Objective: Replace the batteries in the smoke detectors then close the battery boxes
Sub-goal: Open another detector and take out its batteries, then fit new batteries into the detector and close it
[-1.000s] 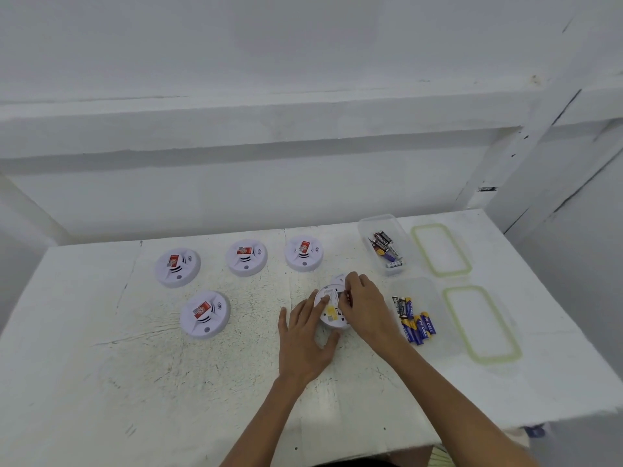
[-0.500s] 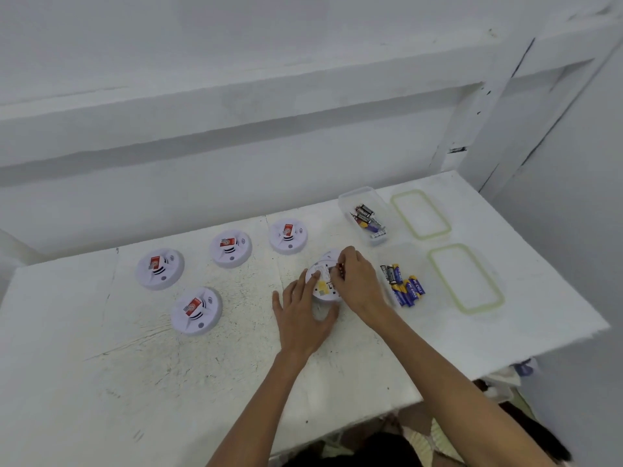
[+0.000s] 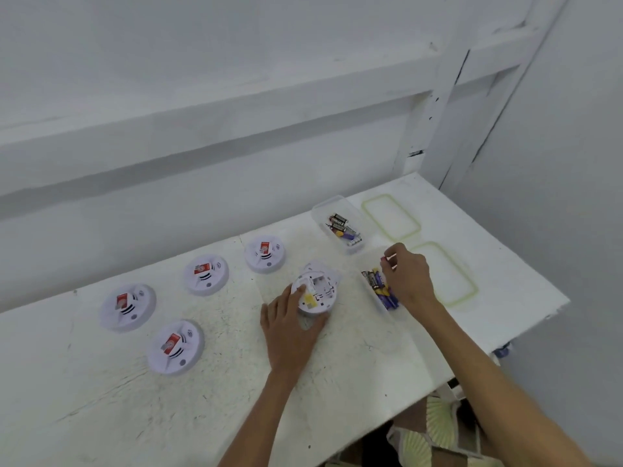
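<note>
An overturned white smoke detector [image 3: 317, 293] lies near the table's middle with its battery box open. My left hand [image 3: 290, 328] grips its near rim, fingers on top. A loose white cover [image 3: 325, 267] lies just behind it. My right hand [image 3: 409, 279] hovers over the near clear container [image 3: 372, 264] of blue and yellow batteries [image 3: 379, 284]. It pinches a small red-tipped battery [image 3: 383, 260] between thumb and fingers. The far clear container [image 3: 320, 210] holds darker batteries [image 3: 340, 224].
Several smoke detectors lie face up to the left, each with a red label: [image 3: 265, 254], [image 3: 206, 274], [image 3: 128, 306], [image 3: 175, 347]. Two green-rimmed lids [image 3: 391, 217] [image 3: 448, 274] lie right of the containers. The table's right edge [image 3: 566, 303] is close; a white wall stands behind.
My right hand has left the detector's battery box and moved right over the near container, with a small battery pinched in it. The left hand stays on the detector. The camera has tilted.
</note>
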